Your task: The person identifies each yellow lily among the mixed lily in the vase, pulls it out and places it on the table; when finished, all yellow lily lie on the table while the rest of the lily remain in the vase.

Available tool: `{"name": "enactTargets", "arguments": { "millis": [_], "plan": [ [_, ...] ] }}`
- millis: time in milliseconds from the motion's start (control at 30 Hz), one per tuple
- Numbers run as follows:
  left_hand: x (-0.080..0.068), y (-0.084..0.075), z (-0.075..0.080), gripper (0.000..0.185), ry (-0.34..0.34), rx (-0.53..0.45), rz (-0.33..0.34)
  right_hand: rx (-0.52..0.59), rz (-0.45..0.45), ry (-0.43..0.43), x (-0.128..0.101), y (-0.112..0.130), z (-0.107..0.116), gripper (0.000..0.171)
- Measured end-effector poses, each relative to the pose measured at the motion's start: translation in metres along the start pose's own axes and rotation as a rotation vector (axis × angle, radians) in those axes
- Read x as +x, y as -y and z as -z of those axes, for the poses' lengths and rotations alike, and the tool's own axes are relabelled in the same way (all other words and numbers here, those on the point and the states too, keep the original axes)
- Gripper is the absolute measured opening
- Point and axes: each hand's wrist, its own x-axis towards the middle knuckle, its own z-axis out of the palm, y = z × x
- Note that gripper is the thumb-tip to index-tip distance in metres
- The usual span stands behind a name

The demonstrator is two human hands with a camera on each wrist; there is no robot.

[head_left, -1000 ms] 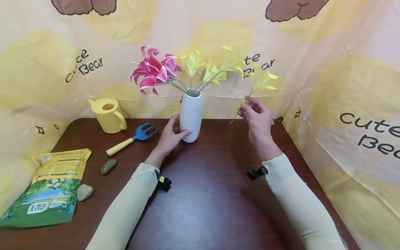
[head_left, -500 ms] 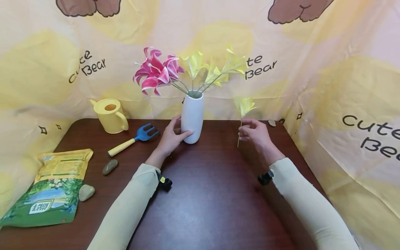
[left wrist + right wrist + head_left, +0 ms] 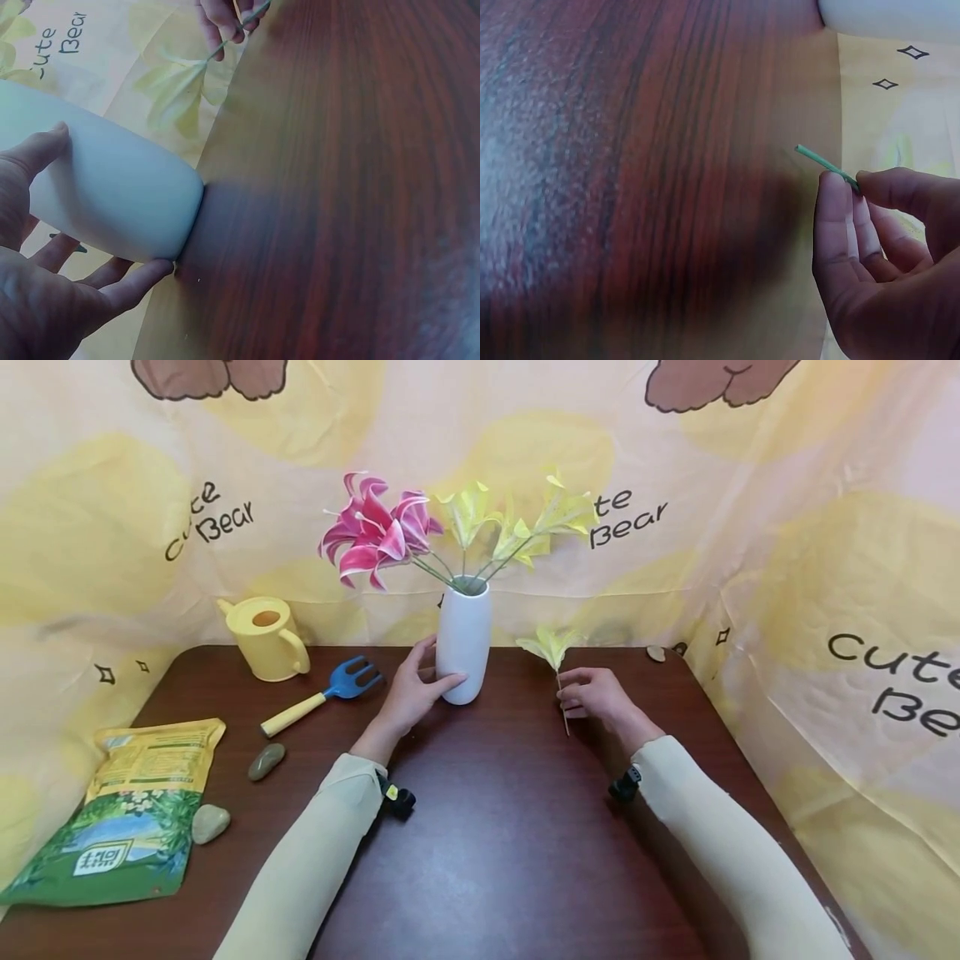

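The right hand (image 3: 596, 695) has come down since a second ago, when it held the yellow stem (image 3: 558, 689) high beside the bouquet; the stem now sits low, just right of the vase (image 3: 463, 642) and close over the table (image 3: 510, 843).

Nearest the camera, two pale sleeves reach forward across the dark wood. The right hand's thumb and fingers (image 3: 832, 217) pinch the thin green stalk partway along, its cut end pointing toward the person and down at the table, its bloom toward the back wall. The stem's long axis runs near to far, slightly tilted, and lies apart from the vase, not touching it. The right hand is the nearer one to it.

The left hand (image 3: 411, 689) grips the vase's lower body, thumb on one side and fingers curled round the other, as the left wrist view shows. The vase stands upright, holding pink lilies (image 3: 371, 531) and yellow flowers (image 3: 517, 522).

Left of the vase lie a blue fork (image 3: 318, 693), a watering can (image 3: 262, 635), two stones and a soil bag (image 3: 127, 810).
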Motion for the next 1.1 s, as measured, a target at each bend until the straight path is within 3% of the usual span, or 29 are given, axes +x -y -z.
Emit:
{"name": "enactTargets", "arguments": {
  "millis": [267,567,667,767,867,1100],
  "plan": [
    [0.0,-0.001,0.001,0.085,-0.005,0.01,0.003,0.048,-0.068,0.003,0.007,-0.002,-0.003,0.045],
    [0.0,0.001,0.001,0.086,-0.014,-0.002,0.008,0.093,-0.084,-0.004,0.006,-0.002,-0.006,0.046],
    [-0.001,0.002,0.001,0.085,-0.015,-0.023,0.011,0.124,-0.045,-0.033,0.001,0.005,-0.006,0.045],
    [-0.002,0.003,0.002,0.082,-0.018,-0.024,0.008,0.16,0.028,-0.063,-0.008,0.028,-0.011,0.046],
    [-0.003,0.004,0.003,0.08,-0.024,-0.012,0.002,0.217,0.12,-0.074,-0.021,0.066,-0.02,0.046],
    [-0.001,0.004,0.001,0.078,-0.011,0.0,-0.007,0.519,0.385,-0.117,-0.04,0.137,-0.051,0.023]
  ]
}}
